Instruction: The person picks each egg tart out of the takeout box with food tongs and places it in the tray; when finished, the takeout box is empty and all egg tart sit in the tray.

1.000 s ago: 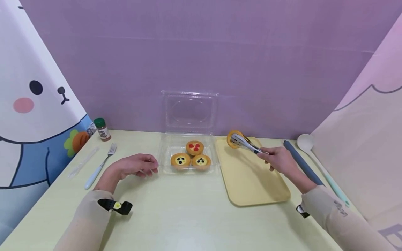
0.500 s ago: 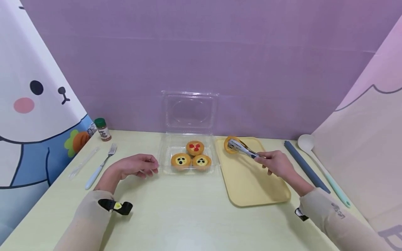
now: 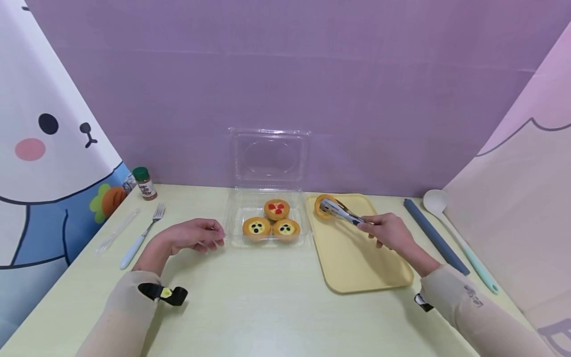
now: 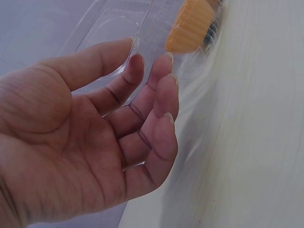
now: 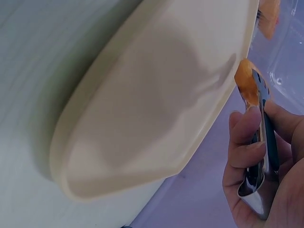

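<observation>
Fingers [image 5: 244, 142] pinch tongs [image 5: 261, 156] | tongs grip tart [image 3: 322, 207] | wrist view: left fingers [image 4: 152, 90] relaxed

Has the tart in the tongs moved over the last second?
Yes. The tart in the tongs shifted left and down toward the tray's far-left corner, nearer the box.

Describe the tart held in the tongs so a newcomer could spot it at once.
Find the yellow tray right of the clear box. Over its far left corner, metal tongs in the right hand clamp one tart, the only one outside the box.
</observation>
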`<action>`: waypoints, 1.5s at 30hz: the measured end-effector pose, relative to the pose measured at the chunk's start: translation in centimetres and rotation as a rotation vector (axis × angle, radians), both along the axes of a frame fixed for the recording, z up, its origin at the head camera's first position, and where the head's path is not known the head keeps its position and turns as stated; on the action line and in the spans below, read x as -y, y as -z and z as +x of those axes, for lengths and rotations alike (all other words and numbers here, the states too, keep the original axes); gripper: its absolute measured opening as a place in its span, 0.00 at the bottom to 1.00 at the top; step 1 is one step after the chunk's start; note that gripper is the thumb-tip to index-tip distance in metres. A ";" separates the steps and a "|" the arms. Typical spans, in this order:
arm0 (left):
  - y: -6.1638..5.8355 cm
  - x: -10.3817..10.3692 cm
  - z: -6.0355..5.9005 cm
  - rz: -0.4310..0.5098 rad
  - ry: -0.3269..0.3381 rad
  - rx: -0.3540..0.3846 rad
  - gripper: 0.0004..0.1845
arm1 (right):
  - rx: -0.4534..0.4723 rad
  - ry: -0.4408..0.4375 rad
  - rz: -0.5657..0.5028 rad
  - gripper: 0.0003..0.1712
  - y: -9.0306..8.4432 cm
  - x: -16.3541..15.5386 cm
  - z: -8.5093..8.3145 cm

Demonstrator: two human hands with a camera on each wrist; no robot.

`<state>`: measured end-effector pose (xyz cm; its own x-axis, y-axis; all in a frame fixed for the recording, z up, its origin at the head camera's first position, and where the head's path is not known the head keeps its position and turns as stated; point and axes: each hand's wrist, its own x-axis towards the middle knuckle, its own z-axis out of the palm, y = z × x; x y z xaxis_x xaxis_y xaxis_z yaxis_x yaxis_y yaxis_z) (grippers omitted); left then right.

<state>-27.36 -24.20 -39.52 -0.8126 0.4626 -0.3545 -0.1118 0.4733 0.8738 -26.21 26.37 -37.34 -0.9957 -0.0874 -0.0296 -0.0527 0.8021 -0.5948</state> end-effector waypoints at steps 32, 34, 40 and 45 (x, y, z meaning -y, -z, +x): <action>0.1 0.2 -0.2 -0.008 -0.004 0.004 0.15 | 0.007 -0.025 0.012 0.27 0.6 0.6 -0.8; 0.1 0.1 -0.2 -0.007 -0.003 0.004 0.14 | 0.007 -0.022 0.020 0.27 0.6 0.7 -0.7; 0.0 0.1 -0.2 -0.005 -0.004 -0.001 0.13 | -0.026 -0.014 0.116 0.30 0.2 1.1 -0.4; 0.1 0.2 -0.2 -0.003 -0.003 -0.001 0.13 | -0.083 0.001 0.212 0.30 -0.5 1.3 -0.4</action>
<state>-27.54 -24.39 -39.59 -0.8141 0.4593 -0.3555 -0.1125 0.4758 0.8724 -26.60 25.10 -36.83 -0.9956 -0.0872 0.0345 -0.0937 0.9087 -0.4067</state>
